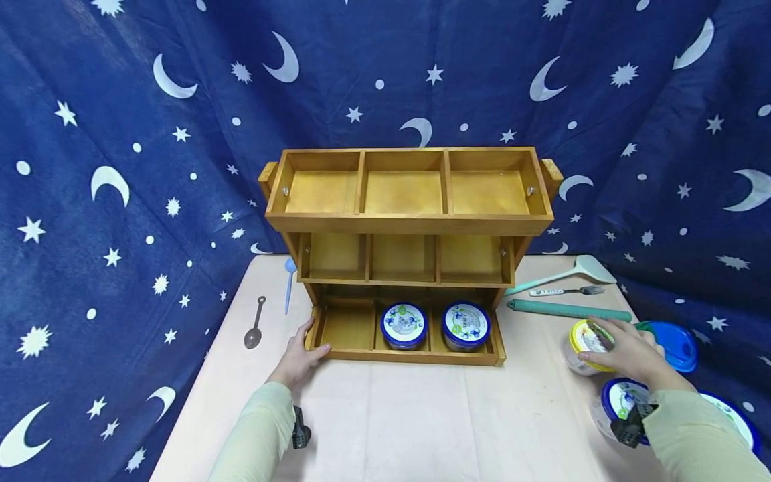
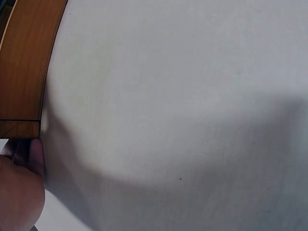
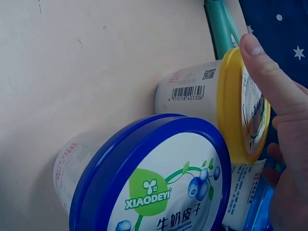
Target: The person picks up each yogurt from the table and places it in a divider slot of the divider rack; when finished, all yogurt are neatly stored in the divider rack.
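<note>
A three-tier wooden box (image 1: 409,225) with divided compartments stands at the table's middle. My left hand (image 1: 298,360) grips the front left corner of its lowest tier, thumb at the front and fingers along the side. In the left wrist view only that wooden corner (image 2: 21,96) and part of the hand show. Over at the right, my right hand (image 1: 641,353) holds a yellow-lidded tub (image 1: 579,343) by its lid, thumb on the near rim; its other fingers are partly hidden. Two blue-lidded tubs, one in the middle (image 1: 404,324) and one in the right (image 1: 466,323), occupy the lowest tier's compartments.
More blue-lidded tubs (image 3: 159,187) stand nearer, partly under my right forearm. Behind lie a green turner (image 1: 587,268), a fork (image 1: 587,290), a long teal case (image 1: 566,309) and a blue lid-like item (image 1: 676,345). A grey spoon (image 1: 253,337) and blue spoon (image 1: 289,281) lie left.
</note>
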### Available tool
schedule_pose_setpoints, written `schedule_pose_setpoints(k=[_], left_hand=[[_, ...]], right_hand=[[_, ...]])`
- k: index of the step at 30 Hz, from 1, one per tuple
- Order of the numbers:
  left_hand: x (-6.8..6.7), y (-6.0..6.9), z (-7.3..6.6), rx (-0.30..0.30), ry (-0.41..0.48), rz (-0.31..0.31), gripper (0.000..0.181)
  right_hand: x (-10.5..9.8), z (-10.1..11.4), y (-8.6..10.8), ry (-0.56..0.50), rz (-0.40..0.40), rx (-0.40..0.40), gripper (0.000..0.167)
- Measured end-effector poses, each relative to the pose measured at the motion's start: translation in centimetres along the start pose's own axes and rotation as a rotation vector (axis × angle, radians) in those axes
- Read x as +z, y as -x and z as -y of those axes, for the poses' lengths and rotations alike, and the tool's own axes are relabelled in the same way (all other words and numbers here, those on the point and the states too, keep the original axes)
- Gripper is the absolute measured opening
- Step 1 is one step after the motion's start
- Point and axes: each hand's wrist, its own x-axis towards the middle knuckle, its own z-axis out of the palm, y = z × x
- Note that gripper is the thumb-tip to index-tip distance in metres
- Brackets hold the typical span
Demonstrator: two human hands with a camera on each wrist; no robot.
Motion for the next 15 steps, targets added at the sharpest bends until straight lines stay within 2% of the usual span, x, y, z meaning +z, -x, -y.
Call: schedule_pose_setpoints(k=[6, 15], left_hand=[[0.0, 0.0, 0.0, -0.011, 0.004, 0.002, 0.082], [0.1, 0.0, 0.1, -0.001, -0.013, -0.009, 0.081]], right_hand=[[0.1, 0.3, 0.0, -0.013, 0.025, -0.020, 0.107], [0.4, 1.3, -0.3, -0.019, 0.059, -0.119, 0.109]])
